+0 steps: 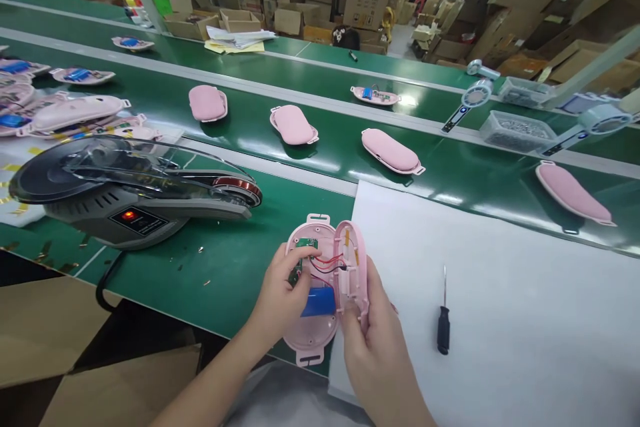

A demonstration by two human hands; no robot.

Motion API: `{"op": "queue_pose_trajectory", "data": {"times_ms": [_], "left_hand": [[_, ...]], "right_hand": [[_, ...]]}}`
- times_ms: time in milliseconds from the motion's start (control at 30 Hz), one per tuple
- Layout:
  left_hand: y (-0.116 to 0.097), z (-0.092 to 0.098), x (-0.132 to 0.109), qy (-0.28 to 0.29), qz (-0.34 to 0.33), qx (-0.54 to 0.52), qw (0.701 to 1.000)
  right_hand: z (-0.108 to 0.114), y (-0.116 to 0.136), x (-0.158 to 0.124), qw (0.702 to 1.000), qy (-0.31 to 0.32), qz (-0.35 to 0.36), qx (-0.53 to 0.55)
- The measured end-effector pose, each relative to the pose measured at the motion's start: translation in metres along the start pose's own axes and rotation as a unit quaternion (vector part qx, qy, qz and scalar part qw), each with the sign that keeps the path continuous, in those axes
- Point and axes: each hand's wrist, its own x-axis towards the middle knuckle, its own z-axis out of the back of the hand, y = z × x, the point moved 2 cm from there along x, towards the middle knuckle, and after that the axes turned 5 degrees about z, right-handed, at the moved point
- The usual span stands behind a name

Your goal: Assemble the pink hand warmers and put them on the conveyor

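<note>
An opened pink oval casing lies at the table's front edge, its bottom shell [313,333] flat and strap loops at both ends. Inside it sit a green circuit board [307,242] and a blue cylindrical battery [320,302]. My left hand [280,287] reaches into this shell, index finger and thumb closed around the board. The other pink shell half [361,267] stands tilted on edge along the right side, gripped by my right hand [377,347] with the thumb on its inner face. Red and black wires [327,263] run between the two halves.
A tape dispenser [140,207] with a lit red display stands left. A black screwdriver [443,330] lies on the white sheet [510,293]. Across the green conveyor are several pink casings [393,150], handheld fans [470,97] and a plastic tub of small parts [517,130]. Opened casings [75,113] pile up far left.
</note>
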Motion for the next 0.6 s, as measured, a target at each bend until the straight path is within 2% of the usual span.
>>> {"op": "queue_pose_trajectory", "data": {"times_ms": [100, 200, 300, 367, 433, 500, 600], "left_hand": [[-0.002, 0.002, 0.000, -0.004, -0.002, 0.000, 1.000], [0.002, 0.005, 0.003, 0.003, 0.005, -0.032, 0.999], [0.008, 0.006, 0.007, 0.013, 0.036, -0.049, 0.998], [0.010, 0.007, 0.008, 0.016, 0.057, -0.048, 0.997], [0.010, 0.006, 0.008, 0.017, 0.068, -0.051, 0.996], [0.009, 0.005, 0.008, 0.019, 0.068, -0.058, 0.996], [0.008, 0.003, 0.007, 0.027, 0.065, -0.078, 0.995]], "right_hand": [[0.001, 0.005, -0.002, 0.999, 0.016, -0.003, -0.036], [0.007, 0.007, 0.000, 0.997, 0.027, -0.054, -0.050], [0.029, -0.002, 0.001, 0.992, -0.028, -0.052, -0.111], [0.053, -0.019, -0.002, 0.971, -0.087, -0.040, -0.221], [0.080, -0.043, -0.009, 0.922, -0.124, -0.076, -0.357], [0.106, -0.070, -0.017, 0.880, -0.117, -0.157, -0.432], [0.129, -0.093, -0.025, 0.871, -0.071, -0.255, -0.414]]}}
